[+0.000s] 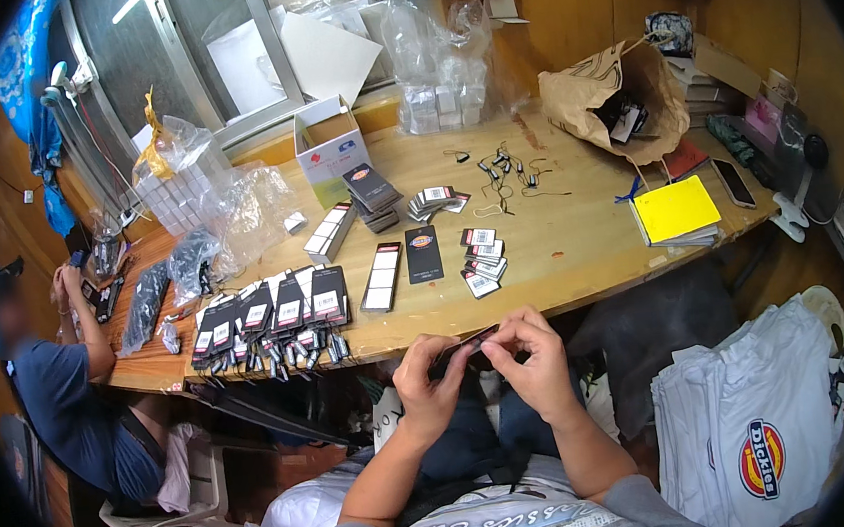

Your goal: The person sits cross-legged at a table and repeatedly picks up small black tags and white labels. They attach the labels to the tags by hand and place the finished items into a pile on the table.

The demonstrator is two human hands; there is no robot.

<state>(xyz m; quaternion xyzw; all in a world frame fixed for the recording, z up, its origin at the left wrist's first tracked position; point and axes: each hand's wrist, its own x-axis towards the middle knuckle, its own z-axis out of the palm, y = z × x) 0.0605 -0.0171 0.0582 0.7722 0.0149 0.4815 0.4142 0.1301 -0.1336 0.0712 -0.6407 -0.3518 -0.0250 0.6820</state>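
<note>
My left hand (424,382) and my right hand (533,362) are together above my lap, just off the table's near edge. A dark hang tag (467,344), seen nearly edge-on, is pinched between them; its far side is hidden. My right fingertips close at its right end. On the table ahead lie a black hang tag (423,254) and a black-edged tag with white labels (381,278). A small fanned pile of white barcode tags (483,262) is beside them. Rows of finished-looking black tags with cords (288,303) lie to the left.
Behind stand a stack of black tags (373,193), an open white box (329,143) and loose black cords (509,168). A paper bag (618,96), yellow notepad (676,209) and phone (733,183) are at right. Folded white garments (747,416) hang low right. A person (72,394) sits at left.
</note>
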